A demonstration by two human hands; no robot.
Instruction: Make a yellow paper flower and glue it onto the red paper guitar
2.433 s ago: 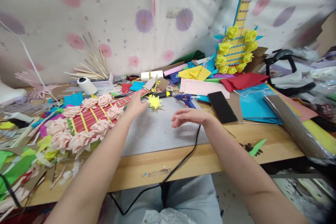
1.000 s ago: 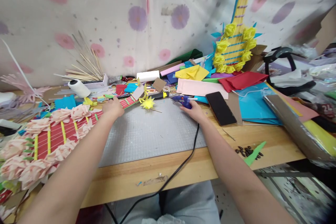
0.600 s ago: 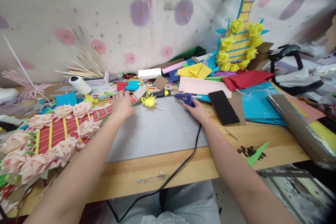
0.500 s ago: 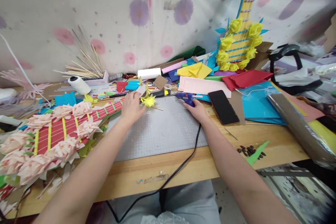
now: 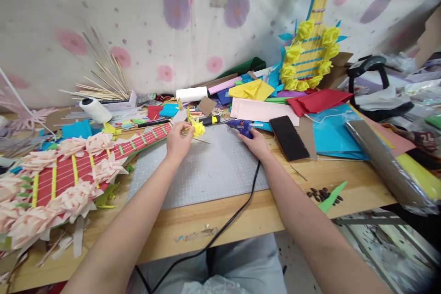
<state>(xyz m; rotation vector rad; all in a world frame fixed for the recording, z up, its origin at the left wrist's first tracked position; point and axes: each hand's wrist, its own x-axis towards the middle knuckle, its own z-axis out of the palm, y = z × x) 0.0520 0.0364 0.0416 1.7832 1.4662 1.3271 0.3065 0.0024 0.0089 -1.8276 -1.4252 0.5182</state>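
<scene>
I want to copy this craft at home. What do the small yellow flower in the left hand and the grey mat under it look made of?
The yellow flower, pinched by the left hand, looks like matte craft paper or thin foam: flat colour, crisp pointed petals. The grey mat looks like a rubbery or plastic cutting mat: dull surface with a faint printed grid.

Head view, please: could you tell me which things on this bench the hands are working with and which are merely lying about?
In hand:
- left hand pinching the yellow flower, beside the red guitar
- right hand on the glue gun, on the cutting mat

Lying about:
- phone
- yellow guitar
- thread spool
- skewers
- paper sheets
</scene>
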